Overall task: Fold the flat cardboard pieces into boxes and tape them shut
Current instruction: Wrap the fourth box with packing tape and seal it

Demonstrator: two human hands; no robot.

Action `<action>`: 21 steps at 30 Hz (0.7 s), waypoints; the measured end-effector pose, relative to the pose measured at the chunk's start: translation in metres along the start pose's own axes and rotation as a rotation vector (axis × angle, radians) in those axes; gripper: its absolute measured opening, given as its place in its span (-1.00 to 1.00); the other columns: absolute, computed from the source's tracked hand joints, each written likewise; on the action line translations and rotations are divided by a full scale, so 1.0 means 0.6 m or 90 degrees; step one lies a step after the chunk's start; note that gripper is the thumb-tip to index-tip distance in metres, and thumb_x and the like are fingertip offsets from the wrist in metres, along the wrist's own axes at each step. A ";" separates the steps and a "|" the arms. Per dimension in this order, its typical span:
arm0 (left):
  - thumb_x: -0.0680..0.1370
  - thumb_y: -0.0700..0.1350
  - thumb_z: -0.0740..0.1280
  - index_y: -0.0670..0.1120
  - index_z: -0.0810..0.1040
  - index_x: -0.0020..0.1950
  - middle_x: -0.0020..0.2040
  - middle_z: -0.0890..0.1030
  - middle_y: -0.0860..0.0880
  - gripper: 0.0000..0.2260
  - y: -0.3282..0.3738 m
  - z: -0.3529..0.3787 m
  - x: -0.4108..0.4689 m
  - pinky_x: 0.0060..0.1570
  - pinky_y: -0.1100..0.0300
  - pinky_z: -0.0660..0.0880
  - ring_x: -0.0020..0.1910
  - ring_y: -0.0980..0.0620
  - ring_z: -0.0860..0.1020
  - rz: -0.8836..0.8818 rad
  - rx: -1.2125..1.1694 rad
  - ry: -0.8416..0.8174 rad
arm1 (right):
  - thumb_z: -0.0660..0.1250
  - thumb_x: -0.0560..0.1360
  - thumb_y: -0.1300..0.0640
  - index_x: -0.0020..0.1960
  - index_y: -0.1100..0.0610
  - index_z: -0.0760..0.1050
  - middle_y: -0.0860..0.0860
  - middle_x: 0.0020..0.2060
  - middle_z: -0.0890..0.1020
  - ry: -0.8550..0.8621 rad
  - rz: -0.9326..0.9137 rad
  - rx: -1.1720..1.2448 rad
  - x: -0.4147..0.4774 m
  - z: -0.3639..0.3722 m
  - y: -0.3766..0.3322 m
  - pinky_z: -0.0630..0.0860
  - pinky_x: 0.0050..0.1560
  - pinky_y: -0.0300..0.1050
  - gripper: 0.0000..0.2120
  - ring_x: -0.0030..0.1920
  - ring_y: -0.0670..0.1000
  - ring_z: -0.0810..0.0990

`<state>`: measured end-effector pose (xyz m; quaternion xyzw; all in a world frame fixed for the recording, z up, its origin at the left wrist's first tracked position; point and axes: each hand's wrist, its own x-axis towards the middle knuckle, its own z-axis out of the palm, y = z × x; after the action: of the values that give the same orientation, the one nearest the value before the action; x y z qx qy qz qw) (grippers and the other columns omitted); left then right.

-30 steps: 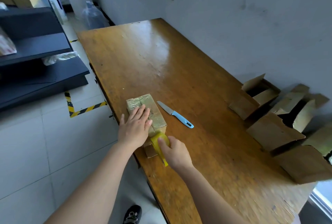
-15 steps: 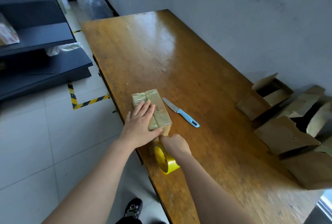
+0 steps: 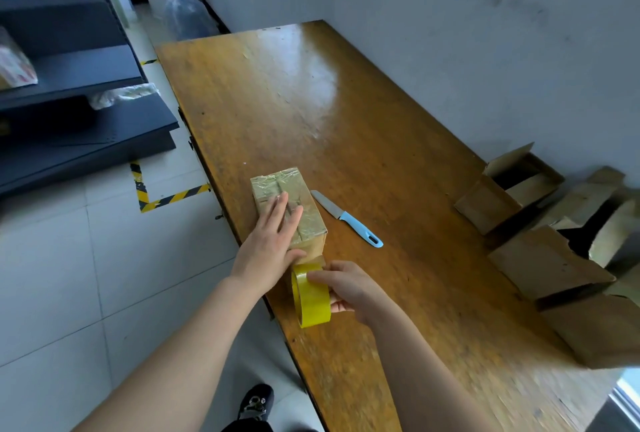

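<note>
Presses the left hand (image 3: 268,251) flat, fingers straight, on top of the tape-wrapped box (image 3: 277,182), pinning it to the table (image 3: 381,140). Grips the yellow tape roll (image 3: 311,303) in the right hand (image 3: 349,287), fingers curled round its rim, just behind the left palm on the body side. Shows a short strip running from the roll up to the box's near end, close under the left thumb. Leaves the knife (image 3: 346,218) untouched, just beyond the right-hand knuckles and beside the box. Leaves the untaped boxes (image 3: 512,189) well off to the outside of the right hand, flaps open.

Probably draws out tape to finish this end before cutting. Could drag the box toward the table edge, which lies right beside the left wrist, should the palm slide on the glossy wrap. Might twist the strip or let it fold onto itself if pulled off-line from the seam. Risks losing the roll over that same edge once released to reach for the knife.
</note>
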<state>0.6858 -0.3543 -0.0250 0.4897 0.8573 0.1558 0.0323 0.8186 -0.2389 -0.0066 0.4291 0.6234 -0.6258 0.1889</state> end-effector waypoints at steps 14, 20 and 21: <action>0.50 0.21 0.34 0.05 0.44 0.11 -0.09 0.54 0.06 -0.69 0.075 0.045 -0.081 -0.29 0.25 0.39 -0.15 0.15 0.53 -0.500 -0.573 0.031 | 0.24 0.53 -0.26 0.06 0.12 0.54 -0.01 -0.22 0.60 0.152 -0.062 -0.046 0.006 -0.047 -0.010 0.48 -0.28 -0.23 -0.56 -0.24 -0.06 0.58; 0.52 0.04 0.39 0.04 0.47 0.28 0.03 0.56 0.10 -0.65 0.077 0.060 -0.069 -0.08 0.16 0.52 0.00 0.10 0.58 -0.560 -0.740 0.002 | 0.19 0.62 0.02 0.52 0.06 0.20 0.09 0.51 0.21 0.360 -0.143 -0.462 0.081 -0.075 -0.006 0.28 0.43 0.10 -0.51 0.49 0.10 0.18; 0.52 0.03 0.39 0.08 0.47 0.26 0.04 0.57 0.11 -0.68 0.077 0.059 -0.067 -0.10 0.19 0.52 0.00 0.10 0.59 -0.566 -0.763 -0.002 | 0.17 0.63 0.05 0.56 0.05 0.09 0.07 0.56 0.07 0.329 -0.137 -0.496 0.092 -0.076 -0.005 0.16 0.49 0.10 -0.46 0.55 0.09 0.03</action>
<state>0.7523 -0.3583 -0.0488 -0.0042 0.7425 0.5681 0.3548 0.7988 -0.1790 -0.0409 0.4008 0.8789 -0.2344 0.1089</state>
